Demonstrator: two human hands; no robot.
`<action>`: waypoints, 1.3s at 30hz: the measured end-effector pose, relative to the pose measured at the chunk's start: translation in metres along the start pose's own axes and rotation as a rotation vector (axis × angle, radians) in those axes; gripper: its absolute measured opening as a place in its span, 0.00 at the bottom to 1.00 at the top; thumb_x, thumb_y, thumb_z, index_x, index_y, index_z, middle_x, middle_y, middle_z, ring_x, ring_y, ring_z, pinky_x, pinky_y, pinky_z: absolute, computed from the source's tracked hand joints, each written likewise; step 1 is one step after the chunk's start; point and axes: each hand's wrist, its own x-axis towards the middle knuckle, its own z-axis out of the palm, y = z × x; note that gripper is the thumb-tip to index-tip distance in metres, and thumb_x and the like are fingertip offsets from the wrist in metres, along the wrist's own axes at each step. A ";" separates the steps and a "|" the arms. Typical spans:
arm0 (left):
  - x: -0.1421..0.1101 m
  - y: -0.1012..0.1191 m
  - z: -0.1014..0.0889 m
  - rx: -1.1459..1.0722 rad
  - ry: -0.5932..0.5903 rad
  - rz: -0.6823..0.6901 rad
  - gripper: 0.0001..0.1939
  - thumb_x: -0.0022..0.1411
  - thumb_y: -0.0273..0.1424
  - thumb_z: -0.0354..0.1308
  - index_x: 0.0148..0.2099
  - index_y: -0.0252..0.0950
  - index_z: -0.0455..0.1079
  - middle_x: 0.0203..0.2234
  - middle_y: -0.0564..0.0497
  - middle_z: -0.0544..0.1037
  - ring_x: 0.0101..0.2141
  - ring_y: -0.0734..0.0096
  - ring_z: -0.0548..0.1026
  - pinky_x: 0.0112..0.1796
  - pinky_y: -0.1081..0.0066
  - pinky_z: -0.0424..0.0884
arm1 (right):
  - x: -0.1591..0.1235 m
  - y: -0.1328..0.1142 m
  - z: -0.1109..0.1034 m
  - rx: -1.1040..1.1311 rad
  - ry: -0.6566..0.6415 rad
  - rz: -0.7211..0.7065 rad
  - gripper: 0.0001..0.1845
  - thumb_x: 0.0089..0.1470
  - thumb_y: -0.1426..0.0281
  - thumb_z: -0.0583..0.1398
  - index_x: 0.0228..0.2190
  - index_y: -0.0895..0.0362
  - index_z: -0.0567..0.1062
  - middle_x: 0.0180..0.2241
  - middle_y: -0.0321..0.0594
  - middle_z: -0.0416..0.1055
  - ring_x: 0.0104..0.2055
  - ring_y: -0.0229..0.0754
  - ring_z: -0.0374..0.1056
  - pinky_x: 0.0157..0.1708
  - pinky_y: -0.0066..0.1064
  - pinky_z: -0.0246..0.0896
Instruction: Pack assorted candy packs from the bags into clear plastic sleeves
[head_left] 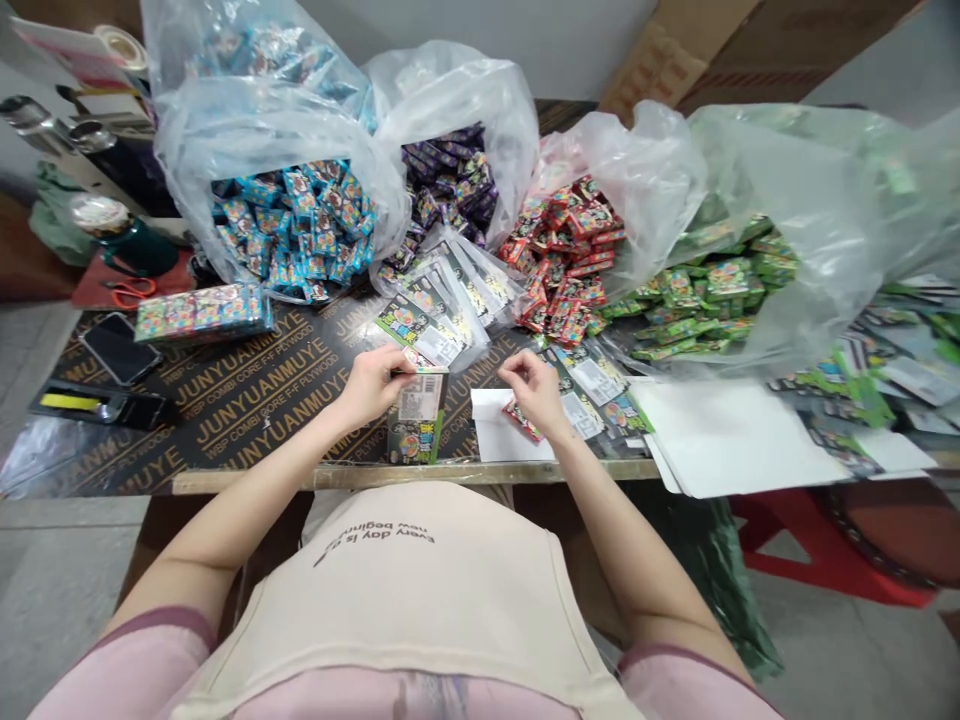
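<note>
My left hand (373, 388) is closed in a pinch at the top edge of a dark printed card packet (416, 420) with a pale label panel and a green edge. A small whitish-pink piece shows by its fingertips. To the right, my right hand (534, 393) has thumb and fingers drawn together; whatever may be between them is hidden. Partly under that hand is a small red packet (523, 418), over a white card (495, 430). Printed cards (592, 385) lie just right of it. Beyond both hands, more printed cards in clear sleeves (442, 305) are fanned out.
Along the back stand plastic bags spilling blue packets (300, 225), purple packets (450, 175), red packets (570, 250) and green packets (712, 290). White sheets (735, 435) overhang the front edge at right. A phone (120, 348), a wrapped bundle (202, 315) and scissors (127, 292) lie left.
</note>
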 end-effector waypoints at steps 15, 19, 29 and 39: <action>-0.006 0.010 0.000 0.014 0.104 -0.036 0.07 0.50 0.30 0.63 0.24 0.36 0.69 0.22 0.51 0.73 0.26 0.70 0.70 0.30 0.72 0.62 | 0.046 -0.097 0.055 0.437 -0.499 -0.048 0.20 0.45 0.75 0.62 0.42 0.54 0.67 0.21 0.25 0.63 0.25 0.34 0.59 0.29 0.27 0.52; -0.007 0.007 0.008 0.045 0.146 -0.034 0.09 0.52 0.30 0.64 0.23 0.36 0.69 0.21 0.52 0.72 0.25 0.70 0.69 0.29 0.72 0.62 | 0.043 -0.091 0.067 0.484 -0.472 0.027 0.22 0.40 0.75 0.64 0.40 0.53 0.66 0.21 0.24 0.62 0.24 0.34 0.59 0.28 0.26 0.53; -0.043 -0.024 -0.060 0.472 0.051 -0.136 0.13 0.62 0.39 0.53 0.40 0.40 0.76 0.27 0.50 0.69 0.27 0.67 0.69 0.30 0.69 0.64 | 0.009 0.008 0.012 -0.014 0.130 0.135 0.12 0.49 0.68 0.61 0.39 0.54 0.74 0.37 0.40 0.67 0.40 0.44 0.63 0.43 0.37 0.58; -0.055 -0.069 -0.031 0.650 -0.563 -0.017 0.27 0.53 0.37 0.64 0.56 0.42 0.67 0.54 0.42 0.71 0.55 0.48 0.65 0.59 0.43 0.46 | -0.028 0.095 -0.046 -0.695 -0.076 0.022 0.06 0.53 0.71 0.61 0.30 0.57 0.80 0.36 0.47 0.72 0.42 0.51 0.62 0.41 0.41 0.55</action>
